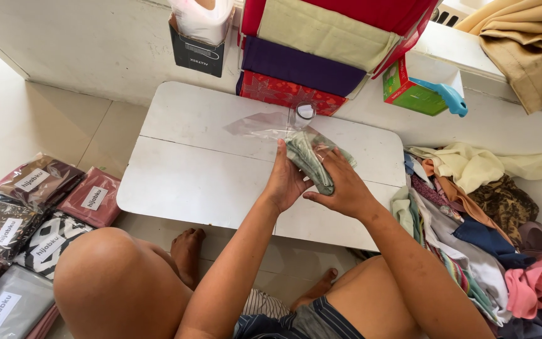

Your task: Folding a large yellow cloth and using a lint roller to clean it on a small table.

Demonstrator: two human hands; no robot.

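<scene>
Over the far half of a low white folding table, the person holds a folded green patterned cloth that sits partly inside a clear plastic bag. The left hand is closed around the near left side of the cloth, thumb pointing up along the bag's edge. The right hand lies over the cloth's right side with fingers curled onto it, gripping cloth and bag together. The bag's loose, empty end trails to the left of the hands, lying flat on the table top. Just beyond the hands, on the table's far edge, stands a small clear tape roll. Behind the table, against the wall, a stack of folded fabrics in red, cream and purple leans. To the table's right lies a heap of loose, mixed-colour cloths, touching its edge. To the table's left, on the floor, lie flat packed cloths in clear sleeves, well apart from the hands.
</scene>
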